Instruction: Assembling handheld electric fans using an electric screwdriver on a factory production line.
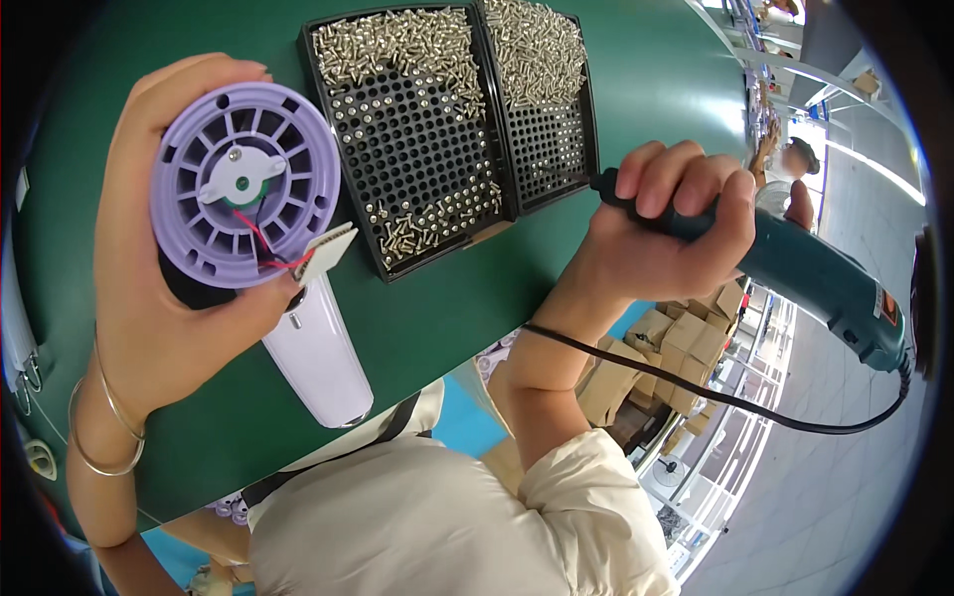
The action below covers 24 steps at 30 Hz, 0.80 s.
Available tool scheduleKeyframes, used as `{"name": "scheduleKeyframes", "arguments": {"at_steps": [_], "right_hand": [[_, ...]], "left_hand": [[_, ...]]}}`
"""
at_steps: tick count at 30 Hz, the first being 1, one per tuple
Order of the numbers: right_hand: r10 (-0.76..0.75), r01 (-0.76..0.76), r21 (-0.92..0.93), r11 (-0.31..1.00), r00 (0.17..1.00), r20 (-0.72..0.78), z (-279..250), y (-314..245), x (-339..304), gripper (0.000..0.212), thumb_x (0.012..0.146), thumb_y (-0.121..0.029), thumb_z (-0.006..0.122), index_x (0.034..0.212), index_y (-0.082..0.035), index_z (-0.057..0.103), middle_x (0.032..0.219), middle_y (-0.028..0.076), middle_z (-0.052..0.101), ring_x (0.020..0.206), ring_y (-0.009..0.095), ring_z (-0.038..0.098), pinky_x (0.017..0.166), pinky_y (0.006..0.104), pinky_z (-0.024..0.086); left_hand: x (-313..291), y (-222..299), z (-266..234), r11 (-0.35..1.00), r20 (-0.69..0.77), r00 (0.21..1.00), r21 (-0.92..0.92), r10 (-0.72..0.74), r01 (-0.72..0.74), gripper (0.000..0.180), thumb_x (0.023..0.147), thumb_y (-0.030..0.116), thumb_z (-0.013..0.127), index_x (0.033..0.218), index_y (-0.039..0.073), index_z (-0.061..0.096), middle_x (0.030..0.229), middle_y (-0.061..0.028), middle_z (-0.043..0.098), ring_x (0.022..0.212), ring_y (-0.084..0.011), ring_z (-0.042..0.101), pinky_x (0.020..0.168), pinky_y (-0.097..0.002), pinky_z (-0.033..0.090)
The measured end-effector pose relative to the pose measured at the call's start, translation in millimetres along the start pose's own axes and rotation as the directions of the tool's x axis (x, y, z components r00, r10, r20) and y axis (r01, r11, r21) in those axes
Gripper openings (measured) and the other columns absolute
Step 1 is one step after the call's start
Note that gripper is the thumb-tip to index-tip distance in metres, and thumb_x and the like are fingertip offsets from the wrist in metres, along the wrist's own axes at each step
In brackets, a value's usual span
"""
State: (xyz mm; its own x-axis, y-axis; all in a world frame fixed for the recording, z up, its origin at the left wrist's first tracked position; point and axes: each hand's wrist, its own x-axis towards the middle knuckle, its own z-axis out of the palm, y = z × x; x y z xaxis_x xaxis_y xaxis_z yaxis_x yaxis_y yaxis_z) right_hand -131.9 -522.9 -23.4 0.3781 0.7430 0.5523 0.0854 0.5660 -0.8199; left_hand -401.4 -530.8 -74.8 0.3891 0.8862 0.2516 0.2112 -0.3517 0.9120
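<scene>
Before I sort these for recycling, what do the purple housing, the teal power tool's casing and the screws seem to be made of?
Purple housing: probably moulded plastic, satin, judging by its even colour and thin ribs.
Teal power tool's casing: likely hard plastic, smooth, with soft highlights.
Screws: metal, bright and silvery with sharp glints; which metal, I can't tell.

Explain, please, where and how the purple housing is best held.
Probably by its outer rim, from the left, as the left hand does: the round edge suits a curved grip, and the red wires and white board lie at the lower right.
</scene>
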Motion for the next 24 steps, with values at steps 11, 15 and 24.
{"name": "scheduleKeyframes", "arguments": {"at_steps": [11, 15, 24], "right_hand": [[-0.063, 0.062, 0.050, 0.997, 0.998, 0.025, -0.4, 0.8, 0.8, 0.019, 0.093, -0.016, 0.041, 0.109, -0.010, 0.035, 0.057, 0.005, 0.038, 0.037, 0.015, 0.036, 0.034, 0.0303, 0.038], [-0.013, 0.013, 0.104, 0.995, 1.000, -0.002, 0.8, 0.5, -0.7, 0.013, 0.094, -0.020, 0.039, 0.096, -0.007, 0.042, 0.057, 0.005, 0.037, 0.038, 0.015, 0.036, 0.036, 0.0303, 0.038], [0.024, -0.024, -0.006, 1.000, 0.997, 0.079, -6.1, 0.5, -0.8, 0.034, 0.095, -0.027, 0.037, 0.067, -0.007, 0.041, 0.058, 0.002, 0.036, 0.041, 0.015, 0.037, 0.040, 0.0308, 0.039]], "left_hand": [[-1.1, 0.6, 1.9, 0.999, -0.023, 1.000, -0.040, -0.018, 0.018, 0.077, 0.064, 0.013, 0.066, 0.134, -0.001, 0.038, 0.135, -0.0171, 0.039, 0.128, -0.0299, 0.046, 0.106, -0.0378, 0.037], [-1.9, -1.2, 3.9, 0.998, -0.031, 0.999, -0.065, -0.020, 0.018, 0.077, 0.065, 0.014, 0.067, 0.135, -0.001, 0.038, 0.135, -0.0168, 0.039, 0.129, -0.0300, 0.045, 0.106, -0.0379, 0.037], [-3.2, -1.6, 1.0, 0.999, 0.001, 0.999, -0.036, -0.035, 0.035, 0.079, 0.064, 0.015, 0.068, 0.135, 0.000, 0.037, 0.136, -0.0160, 0.038, 0.130, -0.0305, 0.044, 0.107, -0.0388, 0.038]]}}
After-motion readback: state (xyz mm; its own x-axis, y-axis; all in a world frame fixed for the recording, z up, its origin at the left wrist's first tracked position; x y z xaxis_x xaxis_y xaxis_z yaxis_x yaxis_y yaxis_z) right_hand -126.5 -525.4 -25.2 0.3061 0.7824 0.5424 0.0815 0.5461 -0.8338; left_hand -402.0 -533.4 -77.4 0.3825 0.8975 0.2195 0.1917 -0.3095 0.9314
